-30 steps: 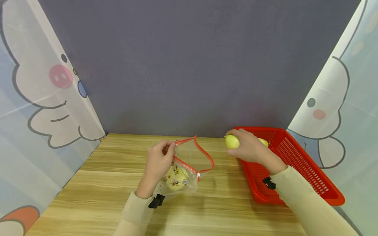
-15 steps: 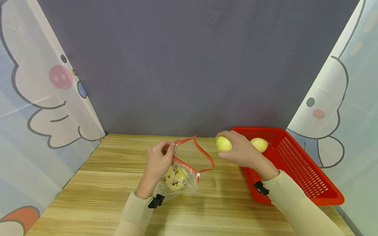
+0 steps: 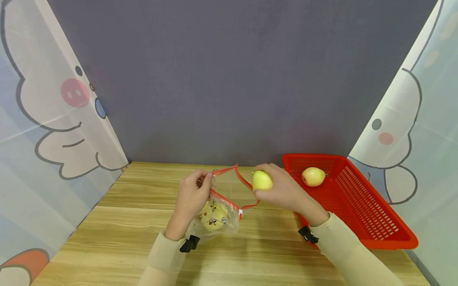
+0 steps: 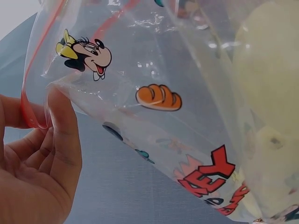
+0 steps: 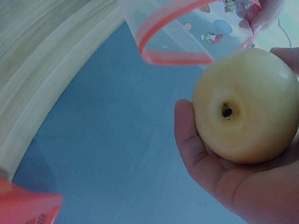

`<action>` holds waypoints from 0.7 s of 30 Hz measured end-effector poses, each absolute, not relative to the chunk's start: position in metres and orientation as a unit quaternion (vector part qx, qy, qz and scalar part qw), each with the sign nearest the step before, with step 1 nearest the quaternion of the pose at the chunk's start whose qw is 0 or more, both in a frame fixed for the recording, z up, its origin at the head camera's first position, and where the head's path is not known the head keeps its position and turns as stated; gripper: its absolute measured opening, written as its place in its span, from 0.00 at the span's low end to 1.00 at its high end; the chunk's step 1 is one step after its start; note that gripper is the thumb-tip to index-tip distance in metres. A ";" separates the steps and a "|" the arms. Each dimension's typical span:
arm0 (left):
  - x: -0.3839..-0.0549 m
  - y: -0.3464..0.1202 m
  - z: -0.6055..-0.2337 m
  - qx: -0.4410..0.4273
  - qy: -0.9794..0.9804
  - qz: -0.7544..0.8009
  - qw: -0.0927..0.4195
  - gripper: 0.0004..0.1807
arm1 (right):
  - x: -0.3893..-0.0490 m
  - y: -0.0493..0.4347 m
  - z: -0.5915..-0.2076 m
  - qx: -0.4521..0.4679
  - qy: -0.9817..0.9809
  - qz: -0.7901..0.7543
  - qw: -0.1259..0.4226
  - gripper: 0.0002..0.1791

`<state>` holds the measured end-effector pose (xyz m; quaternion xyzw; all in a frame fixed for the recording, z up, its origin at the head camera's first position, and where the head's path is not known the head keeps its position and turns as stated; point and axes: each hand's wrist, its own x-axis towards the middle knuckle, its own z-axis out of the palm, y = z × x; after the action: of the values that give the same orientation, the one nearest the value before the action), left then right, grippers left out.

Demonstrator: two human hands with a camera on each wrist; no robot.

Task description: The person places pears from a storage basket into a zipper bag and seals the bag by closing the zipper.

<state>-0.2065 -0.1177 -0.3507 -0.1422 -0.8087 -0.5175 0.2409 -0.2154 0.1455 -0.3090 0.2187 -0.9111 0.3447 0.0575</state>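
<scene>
Worktop, right side: red basket, lone fruit inside. Clear bag, open: at least one bagged fruit in. My left hand pinches red rim; my right hand grips held fruit at rim, not yet in. Only left-wrist view: red lettering; only right-wrist: held fruit's dark pit.

The head camera looks forward and down from above, far enough back to take in the left hand, right hand, table and basket. The left wrist camera sits close to the bag, which fills most of its view. The right wrist camera looks closely past the fruit towards the bag's mouth, so all three share the bag
</scene>
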 end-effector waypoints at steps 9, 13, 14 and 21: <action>-0.206 -0.117 -0.350 -0.140 -0.807 -0.523 0.235 0.09 | -0.216 0.132 -0.316 0.232 -0.903 0.356 0.060 0.27; -0.206 -0.117 -0.350 -0.139 -0.807 -0.523 0.235 0.09 | -0.216 0.127 -0.318 0.237 -0.903 0.350 0.073 0.27; -0.206 -0.117 -0.350 -0.139 -0.807 -0.523 0.235 0.09 | -0.216 0.126 -0.319 0.238 -0.903 0.349 0.075 0.28; -0.207 -0.117 -0.351 -0.137 -0.808 -0.525 0.229 0.08 | -0.217 0.118 -0.323 0.245 -0.898 0.361 0.062 0.28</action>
<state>-0.2067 -0.1174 -0.3509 -0.1370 -0.8083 -0.5249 0.2290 -0.2171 0.1176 -0.3232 0.2450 -0.8978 0.3607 0.0624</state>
